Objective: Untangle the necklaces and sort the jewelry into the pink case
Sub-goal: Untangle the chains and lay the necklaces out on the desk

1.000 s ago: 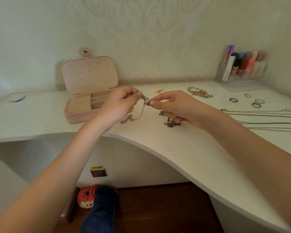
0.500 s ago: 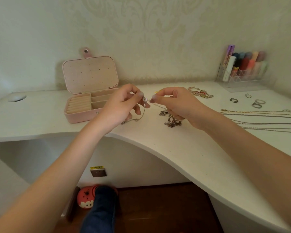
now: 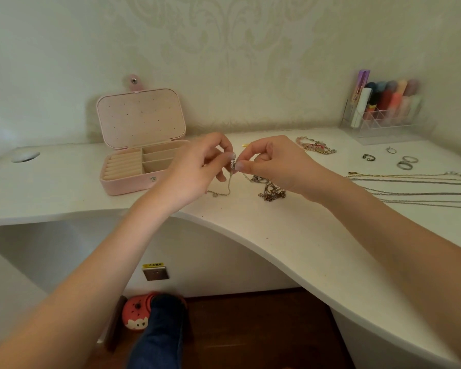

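My left hand point(image 3: 200, 166) and my right hand point(image 3: 274, 162) meet above the white desk, both pinching the same small silver pendant point(image 3: 233, 165) on a thin chain point(image 3: 228, 186). The chain hangs down to the desk under my left hand. A tangled clump of necklaces point(image 3: 270, 191) lies below my right hand. The pink case point(image 3: 133, 179) stands open to the left, its compartments showing nothing inside. Straightened necklaces point(image 3: 415, 194) lie side by side on the right.
Several rings point(image 3: 405, 162) and a beaded bracelet point(image 3: 316, 146) lie at the back right. A clear organizer point(image 3: 381, 123) with cosmetics stands against the wall. The curved desk edge point(image 3: 250, 235) runs in front of me. A small yellow piece point(image 3: 245, 145) lies behind my hands.
Both hands have drawn closer together and a little higher, now pinching the pendant between them. The chain under my left hand hangs shorter.
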`<action>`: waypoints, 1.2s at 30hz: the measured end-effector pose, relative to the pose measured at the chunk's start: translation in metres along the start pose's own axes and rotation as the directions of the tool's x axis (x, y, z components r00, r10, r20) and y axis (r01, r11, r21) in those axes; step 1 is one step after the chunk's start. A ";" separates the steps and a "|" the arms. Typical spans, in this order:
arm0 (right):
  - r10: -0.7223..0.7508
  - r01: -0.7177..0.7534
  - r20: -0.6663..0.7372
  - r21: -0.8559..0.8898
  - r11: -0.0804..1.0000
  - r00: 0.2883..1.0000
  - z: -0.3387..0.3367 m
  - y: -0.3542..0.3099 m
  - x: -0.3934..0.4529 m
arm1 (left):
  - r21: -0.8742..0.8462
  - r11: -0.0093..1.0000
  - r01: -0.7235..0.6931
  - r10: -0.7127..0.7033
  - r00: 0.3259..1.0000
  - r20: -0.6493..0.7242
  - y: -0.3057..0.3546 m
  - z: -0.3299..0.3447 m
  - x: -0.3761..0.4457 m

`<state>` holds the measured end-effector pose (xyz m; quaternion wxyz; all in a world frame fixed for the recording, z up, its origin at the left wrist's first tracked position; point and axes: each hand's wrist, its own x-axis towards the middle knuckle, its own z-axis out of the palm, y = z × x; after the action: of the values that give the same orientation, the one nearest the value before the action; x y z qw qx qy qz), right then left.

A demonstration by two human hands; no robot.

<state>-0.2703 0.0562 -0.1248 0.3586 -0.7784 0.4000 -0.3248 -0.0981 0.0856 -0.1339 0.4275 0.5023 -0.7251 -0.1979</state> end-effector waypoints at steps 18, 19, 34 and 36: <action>0.120 -0.121 0.017 0.152 0.981 0.993 -0.012 0.013 0.000 | -0.110 0.993 0.049 -0.059 0.995 -0.086 -0.021 -0.011 -0.003; 0.107 -0.111 0.036 0.145 0.983 0.994 -0.012 0.013 -0.001 | -0.092 0.994 0.063 -0.072 0.993 -0.092 -0.022 -0.010 -0.003; -0.095 0.093 0.207 0.019 0.995 0.974 -0.006 0.008 0.000 | -0.085 0.984 0.157 -0.168 0.976 -0.139 -0.012 0.001 0.010; -0.107 0.105 0.177 0.019 0.994 0.978 -0.006 0.009 0.001 | -0.246 0.946 0.212 -0.234 0.970 -0.062 -0.008 0.003 0.006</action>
<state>-0.2785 0.0496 -0.1288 0.3788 -0.8227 0.3228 -0.2747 -0.0969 0.0760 -0.1388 0.4917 0.5349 -0.6146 -0.3074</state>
